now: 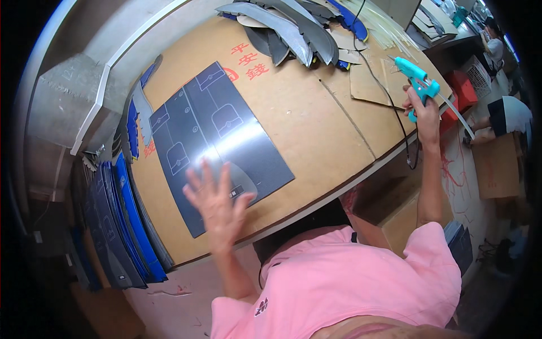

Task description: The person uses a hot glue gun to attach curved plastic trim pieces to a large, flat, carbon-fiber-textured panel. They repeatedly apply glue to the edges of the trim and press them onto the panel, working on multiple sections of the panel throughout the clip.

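Note:
My left hand (217,203), fingers spread, is over the near part of a dark grey printed sheet (212,133) that lies flat on the cardboard-covered table; whether the palm touches it I cannot tell. White outlines of pockets and small round marks show on the sheet. Out to the right, my right hand (423,104) grips a turquoise glue gun (418,78) by its handle. A pale glue stick (456,116) sticks out of the gun's back end, while its nozzle points to the far left.
Curved grey and blue cut pieces (282,28) pile up at the far side, beside a bundle of translucent glue sticks (387,28). A black cord (377,79) runs across the table. Folded dark and blue panels (127,220) stand at the left edge. Other people (494,45) are at the right.

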A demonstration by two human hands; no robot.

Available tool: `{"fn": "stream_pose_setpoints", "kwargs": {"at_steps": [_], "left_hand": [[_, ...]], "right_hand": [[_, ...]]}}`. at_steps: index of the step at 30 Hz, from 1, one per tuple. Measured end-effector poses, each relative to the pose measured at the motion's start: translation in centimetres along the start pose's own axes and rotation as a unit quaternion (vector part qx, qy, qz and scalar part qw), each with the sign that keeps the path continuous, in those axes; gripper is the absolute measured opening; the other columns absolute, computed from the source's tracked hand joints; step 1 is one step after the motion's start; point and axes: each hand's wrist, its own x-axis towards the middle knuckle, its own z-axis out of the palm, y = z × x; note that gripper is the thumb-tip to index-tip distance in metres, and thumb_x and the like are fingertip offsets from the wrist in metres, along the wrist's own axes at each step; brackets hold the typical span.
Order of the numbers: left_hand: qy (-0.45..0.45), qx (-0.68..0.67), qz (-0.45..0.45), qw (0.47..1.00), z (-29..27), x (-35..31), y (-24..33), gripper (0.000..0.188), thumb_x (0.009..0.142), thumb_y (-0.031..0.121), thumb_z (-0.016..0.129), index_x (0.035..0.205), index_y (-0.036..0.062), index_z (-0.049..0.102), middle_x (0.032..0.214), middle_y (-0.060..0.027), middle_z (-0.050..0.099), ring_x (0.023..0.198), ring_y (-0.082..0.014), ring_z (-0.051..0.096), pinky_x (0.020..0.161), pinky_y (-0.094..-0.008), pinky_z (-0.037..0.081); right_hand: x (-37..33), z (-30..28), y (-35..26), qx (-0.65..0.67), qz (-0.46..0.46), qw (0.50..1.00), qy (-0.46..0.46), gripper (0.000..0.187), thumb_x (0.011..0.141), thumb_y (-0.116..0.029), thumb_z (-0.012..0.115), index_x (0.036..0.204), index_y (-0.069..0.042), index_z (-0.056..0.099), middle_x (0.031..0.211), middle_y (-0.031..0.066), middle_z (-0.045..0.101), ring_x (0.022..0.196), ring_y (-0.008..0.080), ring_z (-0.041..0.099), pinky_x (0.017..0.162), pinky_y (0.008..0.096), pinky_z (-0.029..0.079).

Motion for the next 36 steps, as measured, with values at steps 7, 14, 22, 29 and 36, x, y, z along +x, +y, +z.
{"fn": "stream_pose_setpoints", "kwargs": {"at_steps": [7, 14, 22, 29, 36], "left_hand": [[-0.049, -0.025, -0.140, 0.989, 3.9, -4.4, -3.5, 0.074, 0.081, 0.041, 0.064, 0.144, 0.0136, 0.035, 0.152, -0.0237, 0.016, 0.139, -0.0483, 0.009, 0.107, -0.0653, 0.005], [0.019, -0.111, -0.100, 0.989, 4.8, -1.8, 1.2, 0.070, 0.085, 0.040, 0.063, 0.140, 0.0040, 0.038, 0.149, -0.0227, 0.026, 0.138, -0.0436, 0.018, 0.109, -0.0583, 0.012], [0.065, -0.188, -0.025, 0.980, 5.7, -4.0, -1.8, 0.062, 0.087, 0.030, 0.063, 0.136, -0.0009, 0.042, 0.147, -0.0203, 0.032, 0.138, -0.0407, 0.023, 0.111, -0.0532, 0.016], [0.099, -0.228, -0.017, 0.968, 5.7, -4.4, -2.1, 0.050, 0.083, 0.016, 0.062, 0.128, -0.0001, 0.050, 0.143, -0.0202, 0.039, 0.136, -0.0411, 0.029, 0.109, -0.0539, 0.021], [0.114, -0.233, -0.018, 0.966, 5.9, -4.3, -2.1, 0.048, 0.081, 0.010, 0.062, 0.127, 0.0012, 0.053, 0.142, -0.0193, 0.041, 0.135, -0.0402, 0.031, 0.109, -0.0533, 0.022]], "right_hand": [[-6.7, 5.3, -6.3, 0.172, -0.014, 0.973, -0.156, 0.038, 0.094, -0.028, 0.052, 0.117, 0.002, 0.056, 0.099, 0.0092, 0.064, 0.067, 0.0096, 0.056, 0.059, 0.0236, 0.045], [-13.5, 10.1, -9.8, 0.190, 0.059, 0.934, -0.296, 0.037, 0.093, -0.025, 0.060, 0.119, -0.001, 0.052, 0.099, 0.0072, 0.061, 0.069, 0.0093, 0.052, 0.061, 0.0236, 0.045], [-18.6, 11.4, -9.9, 0.028, 0.039, 0.941, -0.336, 0.032, 0.091, -0.023, 0.063, 0.111, 0.001, 0.056, 0.089, 0.0024, 0.056, 0.078, 0.0102, 0.050, 0.067, 0.0244, 0.042], [-20.6, 12.5, -9.5, -0.036, -0.042, 0.921, -0.385, 0.032, 0.089, -0.021, 0.065, 0.110, 0.000, 0.056, 0.088, 0.0098, 0.052, 0.072, 0.0198, 0.051, 0.064, 0.0308, 0.042], [-21.3, 13.8, -8.9, -0.046, -0.089, 0.918, -0.384, 0.035, 0.087, -0.020, 0.068, 0.113, -0.002, 0.055, 0.091, 0.0124, 0.055, 0.072, 0.0242, 0.054, 0.064, 0.0321, 0.044]]}}
